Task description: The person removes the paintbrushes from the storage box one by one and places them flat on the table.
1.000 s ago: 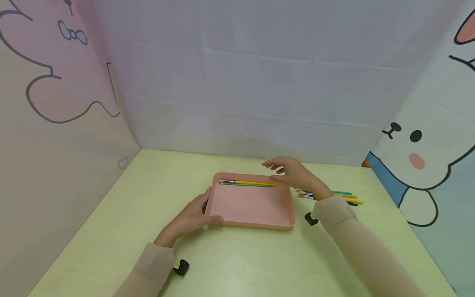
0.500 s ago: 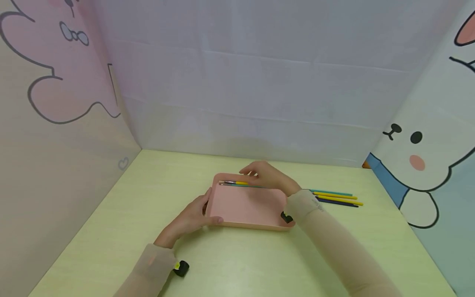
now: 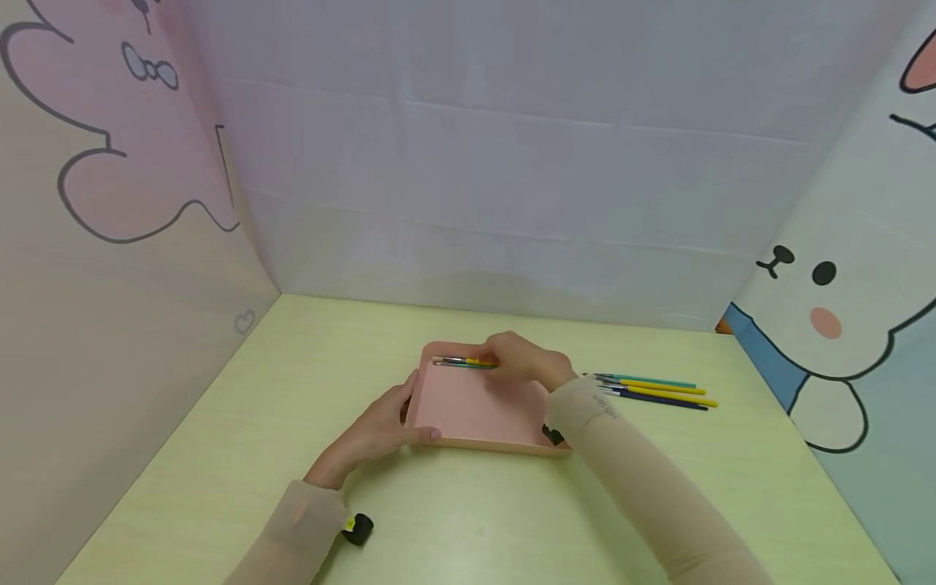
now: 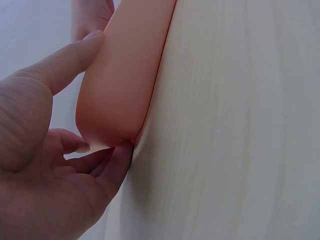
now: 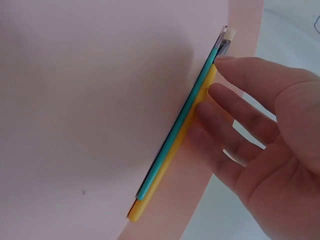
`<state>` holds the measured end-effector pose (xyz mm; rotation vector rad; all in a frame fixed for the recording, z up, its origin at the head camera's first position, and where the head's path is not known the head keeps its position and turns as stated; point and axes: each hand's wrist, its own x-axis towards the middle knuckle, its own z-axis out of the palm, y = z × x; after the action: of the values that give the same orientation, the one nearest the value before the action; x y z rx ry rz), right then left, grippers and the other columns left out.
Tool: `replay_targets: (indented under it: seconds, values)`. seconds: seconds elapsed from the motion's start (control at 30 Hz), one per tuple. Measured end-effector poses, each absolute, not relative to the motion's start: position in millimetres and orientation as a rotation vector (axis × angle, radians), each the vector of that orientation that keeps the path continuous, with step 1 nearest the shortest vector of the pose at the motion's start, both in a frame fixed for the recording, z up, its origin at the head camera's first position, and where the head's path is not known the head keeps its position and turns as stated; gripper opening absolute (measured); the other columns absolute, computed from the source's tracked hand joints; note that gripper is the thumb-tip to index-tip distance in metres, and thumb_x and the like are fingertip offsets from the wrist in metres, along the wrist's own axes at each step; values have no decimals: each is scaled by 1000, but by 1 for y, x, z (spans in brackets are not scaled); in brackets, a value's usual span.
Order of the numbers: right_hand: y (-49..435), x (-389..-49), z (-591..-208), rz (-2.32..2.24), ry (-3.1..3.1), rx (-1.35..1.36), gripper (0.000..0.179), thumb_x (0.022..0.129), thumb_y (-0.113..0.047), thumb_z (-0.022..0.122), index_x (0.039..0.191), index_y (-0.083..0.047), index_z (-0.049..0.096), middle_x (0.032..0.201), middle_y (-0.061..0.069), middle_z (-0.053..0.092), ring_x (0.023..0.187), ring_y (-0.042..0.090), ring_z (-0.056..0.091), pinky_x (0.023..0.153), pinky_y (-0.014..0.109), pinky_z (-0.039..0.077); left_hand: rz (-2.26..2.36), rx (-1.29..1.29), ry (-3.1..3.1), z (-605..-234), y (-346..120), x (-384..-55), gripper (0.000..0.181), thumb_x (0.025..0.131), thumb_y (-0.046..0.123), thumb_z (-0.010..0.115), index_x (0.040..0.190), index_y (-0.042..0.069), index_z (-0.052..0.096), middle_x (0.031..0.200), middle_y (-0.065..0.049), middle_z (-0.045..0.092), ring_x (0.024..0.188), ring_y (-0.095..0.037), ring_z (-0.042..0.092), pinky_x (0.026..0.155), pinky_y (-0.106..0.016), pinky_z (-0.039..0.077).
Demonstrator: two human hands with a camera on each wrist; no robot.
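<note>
A shallow pink tray [image 3: 475, 414] lies on the table. My left hand [image 3: 376, 426] grips its near left corner; the left wrist view has the thumb [image 4: 80, 52] along one wall and the fingers [image 4: 117, 162] round the end. A yellow paintbrush [image 5: 167, 157] and a turquoise paintbrush [image 5: 177, 122] lie side by side along the tray's far wall. My right hand [image 3: 522, 357] is over them in the tray. Seen from the right wrist, its relaxed thumb and fingertips touch the yellow paintbrush from the wall side, without closing round it.
Several more paintbrushes [image 3: 658, 390], yellow, turquoise and dark, lie on the table [image 3: 453, 520] to the right of the tray, partly behind the right forearm. A pale back wall [image 3: 468, 203] and printed side panels [image 3: 841, 341] bound the table.
My right hand has moved left and down from above the tray's far right corner onto the two paintbrushes. My left hand keeps its hold on the tray, which has not visibly shifted.
</note>
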<state>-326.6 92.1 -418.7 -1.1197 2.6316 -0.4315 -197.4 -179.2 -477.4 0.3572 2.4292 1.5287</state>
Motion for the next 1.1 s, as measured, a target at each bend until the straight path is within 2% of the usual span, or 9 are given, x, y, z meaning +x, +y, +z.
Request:
replay_targets:
  seconds: [0.13,0.23,0.5,0.63,0.77,0.87,0.97,1.03,1.1]
  values:
    - [89,-325,-420,-398,2637,-1091,4,100,-7,73,97,-5,73,84,3,56,79,17,44,76,34,39,1533,360,2427,-476,-179,-197,116,90,32,88,172,12,9,163,-15,41,138,-30,53,116,-56,40]
    - [86,-323,-421,-423,2635,-1040,17,101,-5,71,84,-2,65,77,0,44,74,16,39,72,33,35,1541,375,2423,-476,-178,-196,115,90,31,88,172,12,9,161,-15,43,137,-29,54,116,-56,41]
    - [78,-318,-422,-448,2625,-930,37,105,-1,63,72,-8,46,70,-2,24,62,15,28,62,32,26,1527,350,2442,-476,-177,-196,116,89,34,89,172,15,10,164,-16,40,140,-30,51,118,-56,38]
    - [74,-317,-421,-410,2626,-889,35,105,-1,61,73,-7,46,71,-1,26,62,15,31,62,31,28,1511,335,2452,-476,-177,-196,117,89,35,89,172,15,9,165,-16,38,141,-30,50,118,-57,37]
    - [75,-316,-419,-417,2614,-918,24,105,1,60,81,-2,62,71,0,28,63,15,31,63,31,28,1510,330,2451,-476,-177,-195,117,89,35,89,172,16,10,166,-15,37,143,-29,49,119,-57,37]
    - [76,-315,-417,-410,2613,-946,18,104,2,61,99,-2,77,75,2,47,68,15,38,66,32,33,1524,337,2439,-475,-177,-195,117,89,34,89,172,16,10,167,-15,36,143,-30,48,119,-57,36]
    - [76,-315,-418,-366,2619,-948,22,103,1,64,117,-6,80,96,7,69,81,16,55,74,32,46,1527,340,2436,-474,-177,-195,117,89,34,89,172,16,10,167,-15,36,142,-30,49,119,-57,36]
    - [76,-316,-419,-338,2627,-941,25,102,1,67,122,-8,79,107,8,73,91,18,62,82,34,53,1517,337,2444,-475,-178,-195,117,89,35,89,172,16,10,166,-15,37,140,-29,49,118,-57,37]
    - [76,-318,-420,-310,2645,-955,27,99,3,69,122,-8,80,106,8,73,94,19,63,86,35,54,1508,332,2450,-475,-178,-196,117,88,36,89,172,17,10,166,-15,37,139,-29,49,119,-56,36]
